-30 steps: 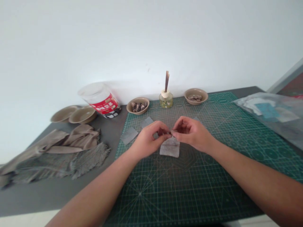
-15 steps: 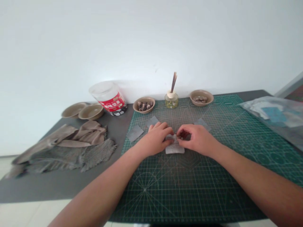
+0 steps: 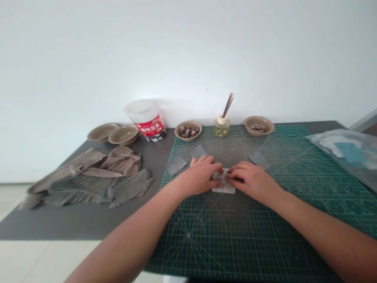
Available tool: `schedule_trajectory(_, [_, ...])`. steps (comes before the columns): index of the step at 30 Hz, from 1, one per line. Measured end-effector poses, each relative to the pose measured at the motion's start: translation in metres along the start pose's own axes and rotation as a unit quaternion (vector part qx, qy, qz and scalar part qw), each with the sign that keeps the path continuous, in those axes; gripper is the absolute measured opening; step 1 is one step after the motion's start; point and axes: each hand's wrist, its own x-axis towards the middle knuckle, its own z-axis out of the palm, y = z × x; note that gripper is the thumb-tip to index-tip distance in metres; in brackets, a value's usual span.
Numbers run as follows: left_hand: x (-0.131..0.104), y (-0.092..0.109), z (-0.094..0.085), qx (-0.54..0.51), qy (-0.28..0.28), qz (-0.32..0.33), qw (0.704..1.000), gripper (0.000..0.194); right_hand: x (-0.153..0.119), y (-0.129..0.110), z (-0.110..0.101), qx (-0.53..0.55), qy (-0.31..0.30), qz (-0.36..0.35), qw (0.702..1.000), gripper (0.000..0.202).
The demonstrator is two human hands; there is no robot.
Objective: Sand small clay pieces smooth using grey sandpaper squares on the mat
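A small pale grey pouch [image 3: 224, 189] lies on the green cutting mat [image 3: 224, 232], between my two hands. My left hand [image 3: 204, 175] rests at its left side, thumb and fingers curled onto the pouch and gripping it. From the right, my right hand [image 3: 247, 179] pinches at its upper right part with fingertips together; whatever sits between those fingertips is too small to make out. Grey square pieces [image 3: 176, 165] lie on the mat left of my left hand, and another grey piece [image 3: 259, 160] lies just behind my right hand.
Along the wall stand a bowl of brown lumps [image 3: 188, 131], a reed diffuser [image 3: 222, 126] and a bowl of flat discs [image 3: 259, 126]. Further left are a plastic jar [image 3: 149, 122], two bowls [image 3: 123, 135] and crumpled cloth [image 3: 97, 177]. A clear bag [image 3: 350, 149] lies at right.
The view has shifted, so everything sits slightly further right. My right fingers have come down closer over the pouch, which looks flatter between my hands.
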Motion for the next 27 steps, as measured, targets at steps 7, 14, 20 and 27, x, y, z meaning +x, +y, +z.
schedule_trajectory(7, [0.002, -0.002, 0.0015, -0.011, 0.006, -0.015, 1.0, 0.038, -0.0032, -0.0021, 0.0058, 0.0, 0.019, -0.007, 1.0, 0.009])
schedule_trajectory(14, [0.0036, 0.0003, 0.0025, -0.012, 0.012, -0.018, 1.0, 0.036, -0.005, 0.0023, 0.0043, -0.006, 0.023, -0.034, 0.999, 0.009])
schedule_trajectory(20, [0.0061, 0.0016, 0.0022, -0.023, -0.004, -0.044, 0.999, 0.04, -0.0018, 0.0035, 0.0035, -0.003, 0.027, -0.014, 1.0, 0.009])
schedule_trajectory(27, [0.0065, 0.0022, 0.002, -0.014, -0.002, -0.047, 0.999, 0.04, -0.0022, 0.0059, 0.0062, -0.003, 0.033, -0.016, 0.999, 0.011])
